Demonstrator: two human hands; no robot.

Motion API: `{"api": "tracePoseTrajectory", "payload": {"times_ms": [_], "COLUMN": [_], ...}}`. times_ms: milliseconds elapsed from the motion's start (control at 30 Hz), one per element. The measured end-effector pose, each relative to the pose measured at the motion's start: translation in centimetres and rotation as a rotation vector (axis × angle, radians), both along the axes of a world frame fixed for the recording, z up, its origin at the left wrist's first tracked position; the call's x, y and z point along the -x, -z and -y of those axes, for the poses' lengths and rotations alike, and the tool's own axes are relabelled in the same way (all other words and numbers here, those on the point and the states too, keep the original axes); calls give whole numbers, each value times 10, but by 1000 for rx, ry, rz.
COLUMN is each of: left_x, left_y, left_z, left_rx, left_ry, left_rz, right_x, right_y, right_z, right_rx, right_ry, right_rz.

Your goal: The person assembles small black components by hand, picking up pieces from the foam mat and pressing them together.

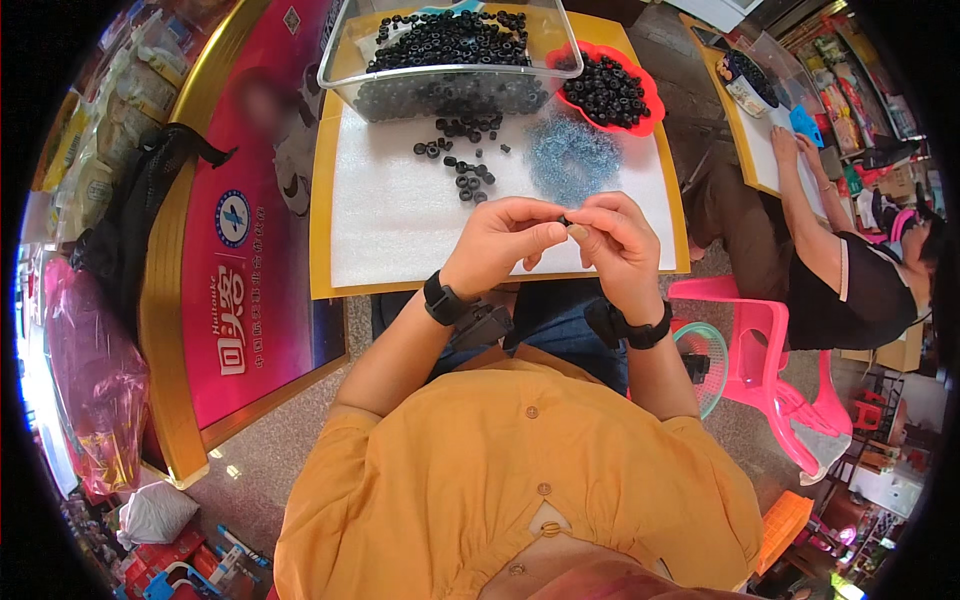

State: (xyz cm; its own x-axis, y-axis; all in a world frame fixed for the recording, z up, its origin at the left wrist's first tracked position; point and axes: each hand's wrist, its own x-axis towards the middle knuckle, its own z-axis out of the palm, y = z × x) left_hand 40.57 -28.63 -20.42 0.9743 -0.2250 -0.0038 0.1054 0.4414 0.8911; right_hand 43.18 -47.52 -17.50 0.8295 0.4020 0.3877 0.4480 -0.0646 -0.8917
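My left hand [498,243] and my right hand [617,243] meet above the near edge of a white foam sheet [390,215]. Both pinch one small black ring [565,220] between their fingertips. Each wrist wears a black band. On the sheet beyond my hands lie several loose black rings [468,180] and a heap of small blue pieces [572,155]. Further back stand a clear plastic tub [345,65] full of black rings and a red bowl [655,105] holding more of them.
The sheet lies on a yellow-edged table [320,200]. A gold-rimmed pink board [245,250] stands at the left, with bags beside it. At the right a seated person [840,280] works at another table, near a pink plastic stool [760,350].
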Motion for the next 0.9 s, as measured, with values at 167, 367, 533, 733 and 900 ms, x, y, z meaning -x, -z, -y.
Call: {"api": "tracePoseTrajectory", "payload": {"times_ms": [167,367,533,733,900], "left_x": [0,0,0,-1,-2], "left_y": [3,2,1,0,0], "left_z": [0,2,2,1,-4], "left_rx": [41,128,126,113,103], "left_ry": [22,68,68,67,106], "left_rz": [-11,-54,-41,-34,-2], "right_x": [-6,-11,-13,-13,-11], "right_y": [-5,-3,-6,-4,-7], "right_z": [2,6,6,6,8], "right_rx": [193,193,176,132,68], "right_ry": [9,-25,-68,-65,-114], "right_rz": [237,361,318,210,51]}}
